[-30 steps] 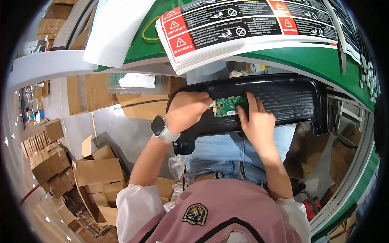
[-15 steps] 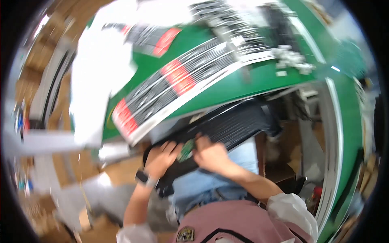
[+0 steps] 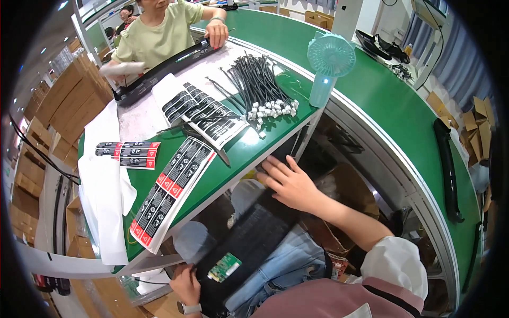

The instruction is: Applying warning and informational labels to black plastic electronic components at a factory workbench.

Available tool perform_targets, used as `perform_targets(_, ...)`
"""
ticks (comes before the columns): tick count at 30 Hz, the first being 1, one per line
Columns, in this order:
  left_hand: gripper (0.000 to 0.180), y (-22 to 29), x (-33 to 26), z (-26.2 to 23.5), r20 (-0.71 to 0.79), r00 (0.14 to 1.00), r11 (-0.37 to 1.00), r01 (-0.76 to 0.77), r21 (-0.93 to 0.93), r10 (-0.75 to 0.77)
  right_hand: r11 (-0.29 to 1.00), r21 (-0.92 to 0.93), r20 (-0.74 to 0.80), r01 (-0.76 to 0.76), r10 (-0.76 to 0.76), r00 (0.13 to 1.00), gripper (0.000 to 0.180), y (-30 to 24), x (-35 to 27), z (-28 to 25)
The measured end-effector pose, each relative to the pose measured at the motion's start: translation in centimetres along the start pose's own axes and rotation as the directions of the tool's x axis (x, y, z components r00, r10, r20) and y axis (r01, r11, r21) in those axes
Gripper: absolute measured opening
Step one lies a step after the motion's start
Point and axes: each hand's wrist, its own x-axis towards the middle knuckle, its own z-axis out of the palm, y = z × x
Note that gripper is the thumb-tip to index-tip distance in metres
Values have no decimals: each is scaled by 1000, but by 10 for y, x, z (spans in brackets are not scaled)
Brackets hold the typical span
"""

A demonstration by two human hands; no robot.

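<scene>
Right fingers [image 3: 277, 170] are sitting spread near the tabletop [image 3: 245, 152] edge; left fingers [image 3: 187, 272] are touching the panel's [image 3: 255, 227] edge, not sure if gripping. Board's [image 3: 225, 266] lying just beside those, bare panel stretching beyond.

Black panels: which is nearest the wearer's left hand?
The lap panel, bearing the green circuit board; the others, including the co-worker's panel, are farther off.

At lower centre I have a black panel [image 3: 254, 228], a green circuit board [image 3: 225, 267] and faded blue jeans [image 3: 286, 265], with red, black and white labels [image 3: 172, 192] at left.
</scene>
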Motion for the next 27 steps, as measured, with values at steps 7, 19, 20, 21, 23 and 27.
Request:
perform_targets(7, 35, 50, 10, -40, -32, 969, 962, -245, -119, 243, 829, 554, 520, -76, -273, 810, 31, 30, -73, -55)
perform_targets(19, 18, 197, 64, -82, -473, 503, 504, -853, -136, 724, 190, 597, -1, -780, 972, 236, 20, 87, -366, -240)
perform_targets(20, 18, 208, 63, -76, -479, 492, 499, -858, -124, 727, 120, 662, -24, -740, 990, 139, 23, 91, -377, -240)
perform_targets(21, 18, 218, 63, -66, -458, 569, 514, -820, -251, 684, 93, 633, -28, -768, 995, 98, 29, 102, -384, -244)
perform_targets(23, 20, 226, 65, -46, -403, 658, 499, -749, -435, 636, 145, 574, -68, -806, 989, 129, 34, 125, -352, -253)
perform_targets(27, 18, 211, 45, -28, -222, 781, 543, -579, -608, 584, 158, 564, -78, -811, 987, 138, 27, 222, -288, -239)
